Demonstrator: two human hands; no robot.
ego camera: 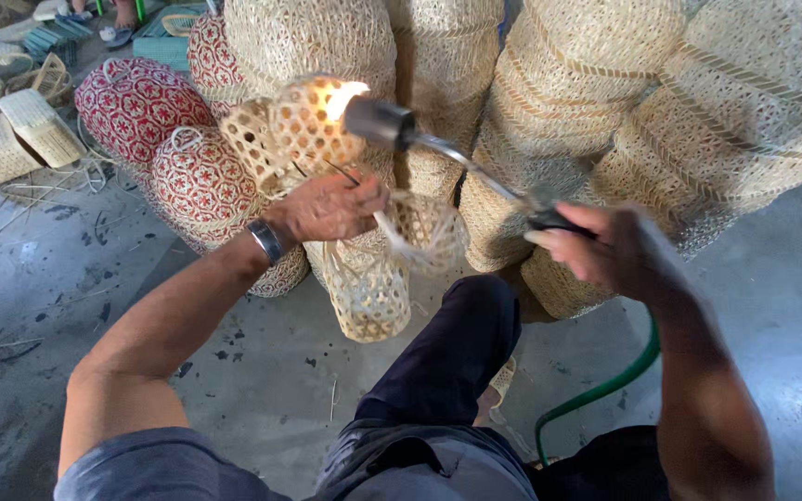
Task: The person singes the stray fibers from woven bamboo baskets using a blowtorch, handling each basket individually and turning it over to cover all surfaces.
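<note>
concrete floor (pixel 271 371), left hand (pixel 327 209) gripping basket (pixel 294 130)

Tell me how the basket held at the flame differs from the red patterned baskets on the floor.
The held basket is pale natural weave; the red baskets carry red-and-white patterning. The left hand lifts the held one to the torch in the right hand; the red ones lie untouched. Both show open woven lattice.

A basket-weaving workshop is shown: tall stacks of pale woven bamboo baskets (pixel 568 102), red patterned woven baskets (pixel 141 107) and loose cane strips (pixel 20 195) are spread on a stained grey concrete floor (pixel 772 306).
</note>
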